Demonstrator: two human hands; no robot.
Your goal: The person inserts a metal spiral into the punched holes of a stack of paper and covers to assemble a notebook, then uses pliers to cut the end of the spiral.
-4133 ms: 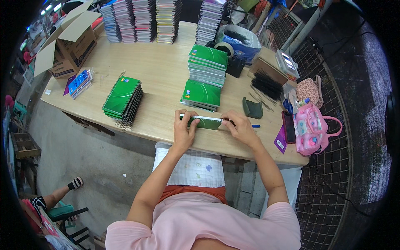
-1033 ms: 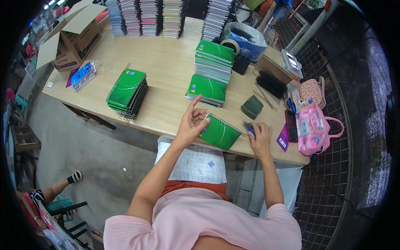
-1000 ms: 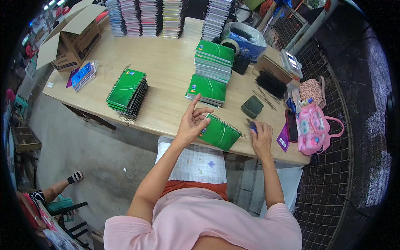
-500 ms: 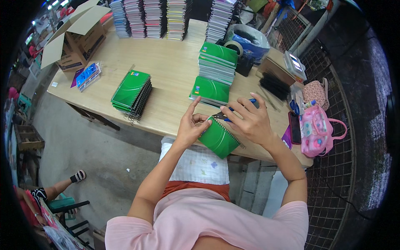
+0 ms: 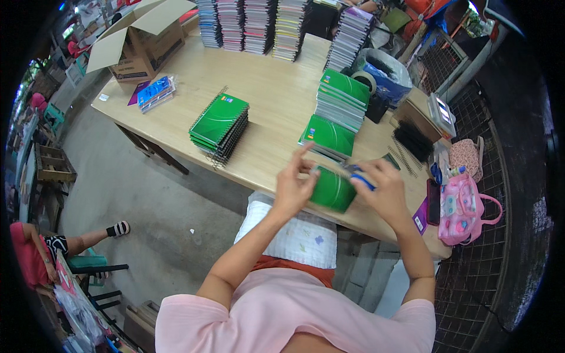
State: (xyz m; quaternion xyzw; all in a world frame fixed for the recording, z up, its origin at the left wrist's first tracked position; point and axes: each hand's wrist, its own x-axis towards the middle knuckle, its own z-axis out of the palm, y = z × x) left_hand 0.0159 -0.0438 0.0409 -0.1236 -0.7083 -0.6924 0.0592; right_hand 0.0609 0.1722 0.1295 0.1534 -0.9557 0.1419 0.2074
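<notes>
Held at its left edge by my closed left hand (image 5: 294, 187), a small green spiral notebook (image 5: 333, 193) hangs over the table's front edge, blurred by motion. My right hand (image 5: 384, 189) is wrapped round blue-handled pliers (image 5: 362, 179), whose jaws lie near the notebook's upper right corner. Just beyond the hands are green-covered booklets (image 5: 328, 134) in a pile, with a taller pile (image 5: 344, 97) behind. To the left sits a stack of green notebooks (image 5: 220, 120) with dark spiral coils.
An open cardboard box (image 5: 147, 50) and blue packets (image 5: 156, 94) occupy the table's (image 5: 276, 88) left end. Tall notebook stacks (image 5: 259, 26) line the back. At right are black coils (image 5: 413, 138), a phone (image 5: 433, 201) and a pink bag (image 5: 462, 206). Another person (image 5: 35, 247) sits at lower left.
The whole view has shifted, so the table appears further right. The notebook has turned to lie more level, and the pliers have moved from its left corner to its right end.
</notes>
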